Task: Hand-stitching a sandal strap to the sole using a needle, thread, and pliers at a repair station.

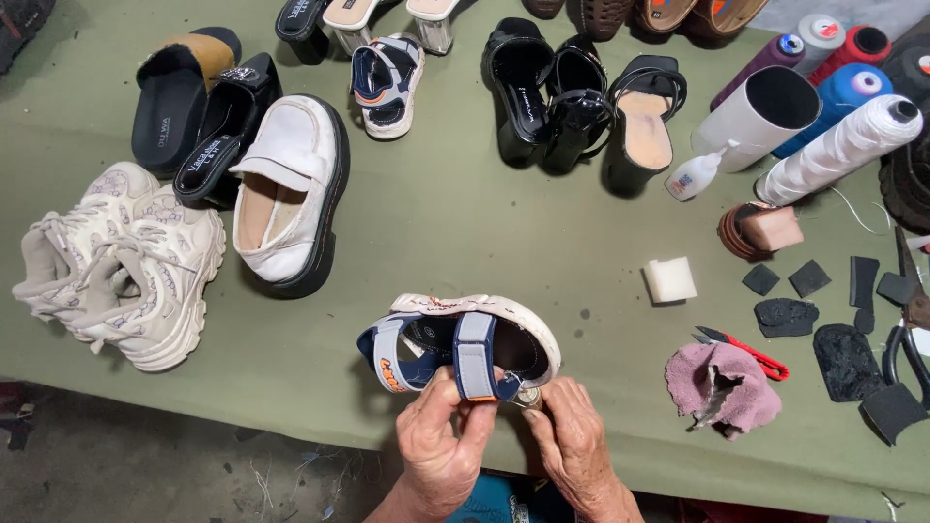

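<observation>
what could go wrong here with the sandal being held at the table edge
1. The sandal sits over the table edge, gripped only at its strap end by the left hand and right hand; a slip could drop it to the floor.
2. The red-handled snips lie open-ended by the pink cloth, close to the right hand; a blind reach might catch the blades.
3. The glue bottle lies tipped near the black heels and might leak.

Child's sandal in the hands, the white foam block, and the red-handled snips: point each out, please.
child's sandal (455,341), head view, on the grey middle strap.
white foam block (669,279), head view, on its top face.
red-handled snips (756,354), head view, on the red handle beside the pink cloth (722,385).
</observation>
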